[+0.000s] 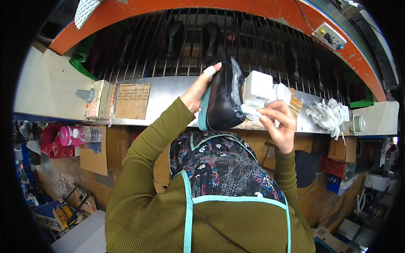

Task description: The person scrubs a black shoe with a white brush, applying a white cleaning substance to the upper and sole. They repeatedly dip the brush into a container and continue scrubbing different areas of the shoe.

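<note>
My left hand, a white wrap on one finger, grips a black shoe from its left side, over the bench edge. A teal form shows along the shoe's left side. The shoe is turned so its underside faces right, with a whitish, shiny smear on it. Thumb and fingers of my right hand pinch a small white applicator, whose tip meets the underside near the shoe's near end. Its exact kind is unclear. Just beyond stands a white square container, beside a round white piece.
Behind the metal bench runs a rack of metal bars with several dark shoes. Crumpled white material lies at right. Brown cardboard and a grey cone-shaped piece are at left. An orange frame borders the far side.
</note>
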Available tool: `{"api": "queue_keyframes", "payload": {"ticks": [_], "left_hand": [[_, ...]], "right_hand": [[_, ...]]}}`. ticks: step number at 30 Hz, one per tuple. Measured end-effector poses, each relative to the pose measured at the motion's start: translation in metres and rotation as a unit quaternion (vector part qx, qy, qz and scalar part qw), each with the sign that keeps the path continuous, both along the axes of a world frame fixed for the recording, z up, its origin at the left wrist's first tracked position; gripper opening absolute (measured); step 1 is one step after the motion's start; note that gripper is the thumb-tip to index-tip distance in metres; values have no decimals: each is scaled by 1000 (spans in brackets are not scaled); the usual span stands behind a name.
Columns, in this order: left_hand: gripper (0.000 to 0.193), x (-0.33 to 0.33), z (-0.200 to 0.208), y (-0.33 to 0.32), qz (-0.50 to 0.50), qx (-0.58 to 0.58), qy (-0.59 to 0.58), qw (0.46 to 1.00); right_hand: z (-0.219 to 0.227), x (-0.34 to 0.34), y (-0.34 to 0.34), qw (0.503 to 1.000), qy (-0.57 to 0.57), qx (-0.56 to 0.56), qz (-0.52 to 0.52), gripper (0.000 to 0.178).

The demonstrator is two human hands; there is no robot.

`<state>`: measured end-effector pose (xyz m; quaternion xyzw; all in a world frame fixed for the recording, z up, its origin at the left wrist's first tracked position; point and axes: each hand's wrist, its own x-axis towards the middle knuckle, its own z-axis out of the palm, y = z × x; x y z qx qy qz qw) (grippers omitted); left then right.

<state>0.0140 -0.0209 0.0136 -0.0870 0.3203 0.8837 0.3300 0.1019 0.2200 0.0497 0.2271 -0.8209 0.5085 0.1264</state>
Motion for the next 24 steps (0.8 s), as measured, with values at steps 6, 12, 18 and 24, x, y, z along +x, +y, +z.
{"api": "queue_keyframes", "payload": {"ticks": [6,12,18,24], "left_hand": [[53,13,-3,12,-91,96,-47,990],[43,16,-11,17,-215,192,30,957],[47,43,-37,18,-333,257,88,903],[54,62,-50,37,-433,279,107,850]], "right_hand": [[12,-17,2,996,-31,-39,73,17],[23,-43,3,990,-13,-10,143,17],[30,-64,3,970,-61,3,235,20],[28,-84,-2,942,-110,24,315,19]]}}
